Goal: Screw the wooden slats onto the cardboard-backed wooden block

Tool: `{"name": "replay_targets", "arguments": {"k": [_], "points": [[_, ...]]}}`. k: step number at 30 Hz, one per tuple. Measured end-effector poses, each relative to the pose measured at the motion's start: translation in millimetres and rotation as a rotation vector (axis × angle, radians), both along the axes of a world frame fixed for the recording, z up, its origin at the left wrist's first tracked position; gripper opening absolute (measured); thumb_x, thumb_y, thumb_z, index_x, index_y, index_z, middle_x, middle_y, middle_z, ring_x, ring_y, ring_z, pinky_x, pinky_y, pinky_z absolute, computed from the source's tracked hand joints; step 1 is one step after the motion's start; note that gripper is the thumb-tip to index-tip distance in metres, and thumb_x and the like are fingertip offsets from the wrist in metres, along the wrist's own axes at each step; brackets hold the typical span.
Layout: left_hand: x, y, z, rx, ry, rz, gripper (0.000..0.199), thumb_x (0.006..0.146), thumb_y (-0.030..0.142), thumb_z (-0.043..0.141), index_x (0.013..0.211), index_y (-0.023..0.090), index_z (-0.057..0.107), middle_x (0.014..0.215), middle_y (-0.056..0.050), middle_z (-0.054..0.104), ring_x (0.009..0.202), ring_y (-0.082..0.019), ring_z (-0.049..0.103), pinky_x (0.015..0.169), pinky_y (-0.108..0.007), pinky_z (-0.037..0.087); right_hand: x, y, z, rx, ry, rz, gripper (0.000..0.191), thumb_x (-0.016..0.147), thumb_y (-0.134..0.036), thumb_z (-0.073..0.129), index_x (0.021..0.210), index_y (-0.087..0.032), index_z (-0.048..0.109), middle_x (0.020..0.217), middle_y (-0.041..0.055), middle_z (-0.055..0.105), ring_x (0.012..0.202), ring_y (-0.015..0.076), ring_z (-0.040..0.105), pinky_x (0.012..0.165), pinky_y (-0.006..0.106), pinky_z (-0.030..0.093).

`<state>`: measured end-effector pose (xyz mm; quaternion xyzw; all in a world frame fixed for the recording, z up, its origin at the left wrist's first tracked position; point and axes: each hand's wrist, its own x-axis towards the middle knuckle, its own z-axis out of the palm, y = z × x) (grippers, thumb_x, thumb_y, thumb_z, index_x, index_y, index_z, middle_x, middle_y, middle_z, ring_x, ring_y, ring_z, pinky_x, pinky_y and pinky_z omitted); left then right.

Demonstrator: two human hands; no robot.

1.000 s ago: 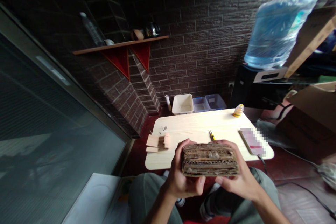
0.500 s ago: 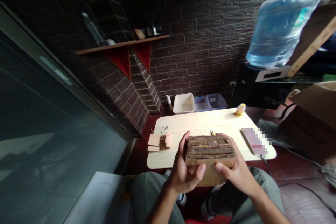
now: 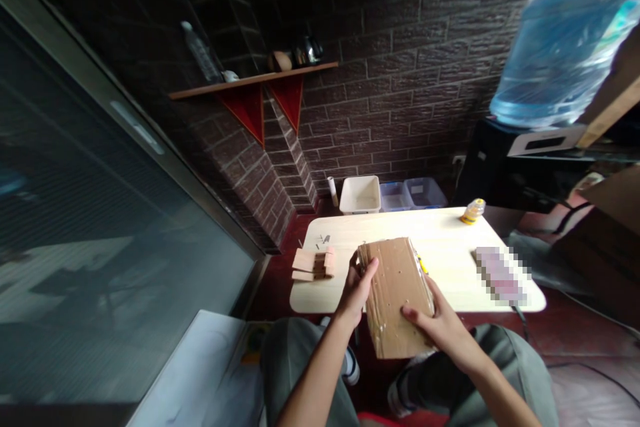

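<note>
Dark red floor shows between my grey-green trouser legs as I sit facing the counter. Just above my lap, and over the counter's near edge, I hold a cardboard block between both hands, tilted, its broad tan face turned up toward me. My left hand is spread to the block's width at its left side, thumb pressing on the face near the upper corner, the fingers mostly out of sight behind. My right hand grips the lower right side in the same half-open way, thumb lying flat on the face. A few small holes dot the cardboard, and its left edge looks creased and shiny.

Beyond the block, a yellow tool lies on the counter, partly hidden by it. To the left sit some pale wooden pieces, with small dark slivers just behind them. To the right lies a flat blurred-out object, and near the far right corner stands a clear-and-yellow container. Past the counter are a cream bin, a bluish tub and, farther back, the brick wall with its narrow shelf.
</note>
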<state>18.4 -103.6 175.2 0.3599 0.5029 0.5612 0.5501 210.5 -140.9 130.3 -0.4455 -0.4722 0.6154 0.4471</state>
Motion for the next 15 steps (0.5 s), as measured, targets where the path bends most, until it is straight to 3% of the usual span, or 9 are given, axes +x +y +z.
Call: {"name": "replay_targets", "arguments": {"k": [3, 5, 11, 15], "points": [[-1, -10, -3.4, 0.042, 0.017, -0.136, 0.051, 0.079, 0.047, 0.076, 0.12, 0.019, 0.064, 0.126, -0.012, 0.069, 0.122, -0.03, 0.062, 0.109, -0.046, 0.046, -3, 6, -6.0, 0.033, 0.017, -0.059, 0.1, 0.076, -0.05, 0.079, 0.156, -0.029, 0.023, 0.145, 0.0123, 0.053, 0.127, 0.0313, 0.056, 0.104, 0.049, 0.049], [-1, -15, -5.0, 0.052, 0.047, -0.16, 0.052, 0.079, 0.045, 0.076, 0.122, 0.019, 0.063, 0.129, -0.013, 0.068, 0.122, -0.03, 0.062, 0.109, -0.045, 0.046, -4, 9, -7.4, 0.038, 0.009, -0.066, 0.102, 0.074, -0.051, 0.081, 0.156, -0.03, 0.024, 0.147, 0.0122, 0.052, 0.127, 0.0321, 0.055, 0.103, 0.05, 0.049], [2, -15, -13.7, 0.054, 0.163, -0.044, 0.053, 0.084, 0.05, 0.069, 0.126, 0.019, 0.061, 0.128, -0.012, 0.068, 0.122, -0.029, 0.061, 0.107, -0.042, 0.046, -5, 14, -11.1, 0.024, 0.058, -0.055, 0.096, 0.078, -0.054, 0.076, 0.154, -0.029, 0.023, 0.138, 0.0134, 0.059, 0.123, 0.0308, 0.059, 0.102, 0.048, 0.05], [5, -14, -29.0, -0.051, 0.287, 0.047, 0.057, 0.082, 0.057, 0.069, 0.126, 0.02, 0.061, 0.129, -0.011, 0.067, 0.124, -0.03, 0.058, 0.107, -0.042, 0.044, -9, 14, -11.1, 0.045, 0.067, -0.084, 0.09, 0.078, -0.053, 0.076, 0.149, -0.029, 0.026, 0.134, 0.0132, 0.06, 0.117, 0.031, 0.063, 0.096, 0.048, 0.054]]}}
